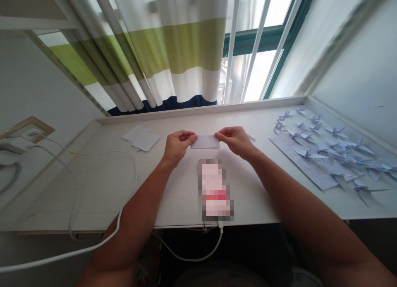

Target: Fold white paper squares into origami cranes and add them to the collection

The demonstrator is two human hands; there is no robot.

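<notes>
Between my two hands is a small folded sheet of white paper point(205, 142), a flat rectangle wider than it is tall. My left hand point(179, 145) pinches its left end between thumb and fingers. At the right end, my right hand point(235, 140) pinches it the same way. The paper is held at or just above the white desk; I cannot tell whether it touches. A phone point(214, 190), its screen blurred out, lies on the desk below the paper. Just past my right hand, a small scrap of paper point(251, 137) shows in part.
Loose white paper squares point(142, 138) lie to the left. Several folded paper cranes point(307, 154) cover the right side, some on a printed sheet point(297, 165). A white cable point(124, 204) loops across the left; a charging cable point(221, 228) hangs over the front edge. A curtain point(186, 47) hangs behind.
</notes>
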